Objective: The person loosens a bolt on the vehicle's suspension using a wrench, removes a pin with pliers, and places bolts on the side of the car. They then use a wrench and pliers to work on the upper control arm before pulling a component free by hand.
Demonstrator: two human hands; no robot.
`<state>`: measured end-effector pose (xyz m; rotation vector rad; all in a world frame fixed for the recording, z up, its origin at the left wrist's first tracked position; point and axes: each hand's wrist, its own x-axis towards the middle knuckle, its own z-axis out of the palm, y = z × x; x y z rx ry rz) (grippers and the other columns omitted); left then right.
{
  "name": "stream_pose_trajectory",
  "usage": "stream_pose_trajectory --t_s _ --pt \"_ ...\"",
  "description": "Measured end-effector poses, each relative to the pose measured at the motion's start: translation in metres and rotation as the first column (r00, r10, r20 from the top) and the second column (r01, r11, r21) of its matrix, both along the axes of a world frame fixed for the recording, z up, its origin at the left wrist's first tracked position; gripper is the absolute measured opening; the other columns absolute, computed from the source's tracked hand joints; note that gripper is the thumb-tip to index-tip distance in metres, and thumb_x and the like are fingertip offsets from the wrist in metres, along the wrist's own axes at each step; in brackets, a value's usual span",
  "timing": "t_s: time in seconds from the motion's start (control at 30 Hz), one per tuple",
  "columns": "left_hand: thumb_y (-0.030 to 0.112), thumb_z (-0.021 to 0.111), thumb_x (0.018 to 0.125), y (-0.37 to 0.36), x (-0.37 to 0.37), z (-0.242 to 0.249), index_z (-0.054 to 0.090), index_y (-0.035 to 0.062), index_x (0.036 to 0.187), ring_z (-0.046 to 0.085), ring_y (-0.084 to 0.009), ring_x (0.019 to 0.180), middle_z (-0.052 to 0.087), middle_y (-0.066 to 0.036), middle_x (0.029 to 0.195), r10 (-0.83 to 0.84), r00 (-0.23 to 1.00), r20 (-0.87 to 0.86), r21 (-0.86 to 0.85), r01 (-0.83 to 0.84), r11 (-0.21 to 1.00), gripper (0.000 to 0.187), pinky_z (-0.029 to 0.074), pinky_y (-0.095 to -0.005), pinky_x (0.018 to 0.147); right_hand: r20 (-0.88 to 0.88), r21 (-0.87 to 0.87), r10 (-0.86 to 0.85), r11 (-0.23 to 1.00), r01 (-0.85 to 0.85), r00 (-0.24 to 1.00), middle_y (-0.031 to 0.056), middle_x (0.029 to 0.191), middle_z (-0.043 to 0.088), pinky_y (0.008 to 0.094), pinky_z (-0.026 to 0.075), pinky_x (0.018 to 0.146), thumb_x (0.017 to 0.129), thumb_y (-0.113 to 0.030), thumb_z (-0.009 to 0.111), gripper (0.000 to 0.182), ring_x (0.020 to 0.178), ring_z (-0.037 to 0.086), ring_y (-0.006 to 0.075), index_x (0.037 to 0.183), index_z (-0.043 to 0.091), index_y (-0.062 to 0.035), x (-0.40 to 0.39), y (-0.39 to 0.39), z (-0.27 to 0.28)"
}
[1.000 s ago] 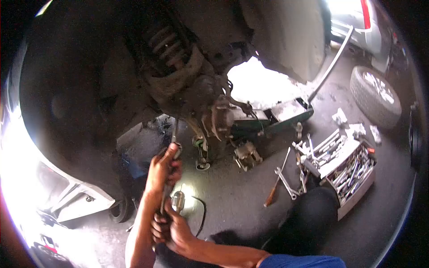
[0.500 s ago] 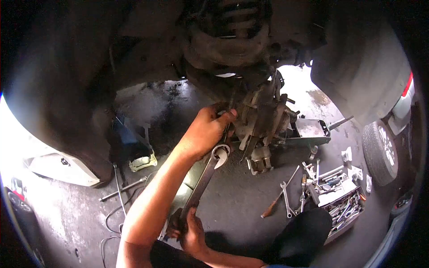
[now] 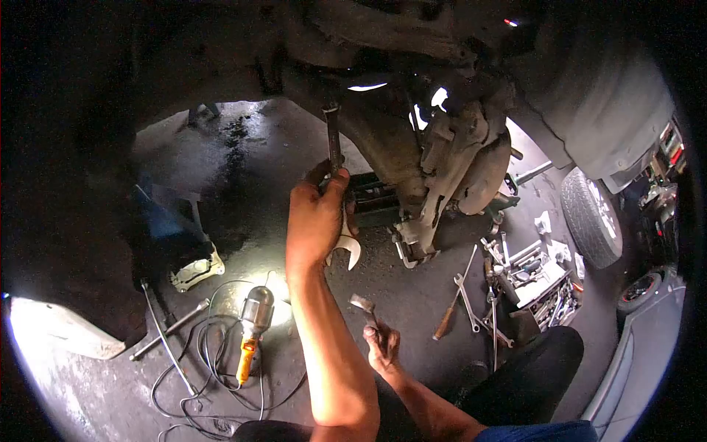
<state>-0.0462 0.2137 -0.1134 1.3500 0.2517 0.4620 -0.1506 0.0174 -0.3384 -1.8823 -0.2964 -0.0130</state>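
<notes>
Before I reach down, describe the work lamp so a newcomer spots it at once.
Start at the person's left forearm, which rises from the bottom edge toward the middle of the view. On the floor to its left in the picture, near two metal bars, lies the work lamp. Its yellow handle and bright pool of light set it apart.

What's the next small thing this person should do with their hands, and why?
Perhaps raise the right hand toward the left hand: the left grips a dark shaft pointing upward, while the right holds what looks like a hammer, lower down and apart from it.
</notes>
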Motion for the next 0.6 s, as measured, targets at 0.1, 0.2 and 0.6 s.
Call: stream_pose_trajectory --t_s 0.1,0.2,0.6 --pt "0.030 0.064 0.090 0.012 0.004 -0.003 0.066 -0.0010 0.109 0.053 -0.0107 0.062 0.062 -0.003 0.073 -0.006 1.000 -0.012 0.023 0.006 1.000 0.037 0.041 -0.0270 0.057 -0.021 -0.081 -0.040 0.996 0.039 0.999 0.0041 0.056 0.047 0.0351 0.035 0.050 0.096 -0.048 0.050 0.052 0.053 0.045 0.0157 0.068 0.051 -0.0040 0.008 -0.006 -0.014" --pt "0.030 0.065 0.090 0.014 0.015 -0.013 0.066 -0.0014 0.112 0.053 -0.0103 0.063 0.063 -0.003 0.074 -0.009 0.999 0.039 0.068 0.006 0.998 0.038 0.040 -0.0265 0.057 -0.190 -0.055 -0.101 0.994 0.092 0.977 0.0019 0.057 0.046 0.0328 0.034 0.050 0.095 -0.048 0.052 0.052 0.054 0.045 0.0137 0.066 0.050 -0.0053 0.009 -0.010 -0.021" --pt "0.026 0.064 0.091 0.000 0.031 -0.027 0.064 -0.0022 0.117 0.058 -0.0112 0.072 0.068 -0.006 0.090 -0.127 0.979 0.161 -0.038 0.135 0.990 0.038 0.046 -0.0273 0.065 -0.444 0.054 -0.136 0.983 0.178 0.886 -0.0021 0.056 0.044 0.0278 0.033 0.050 0.098 -0.045 0.051 0.048 0.052 0.043 0.0101 0.065 0.048 -0.0094 0.006 -0.003 -0.023"
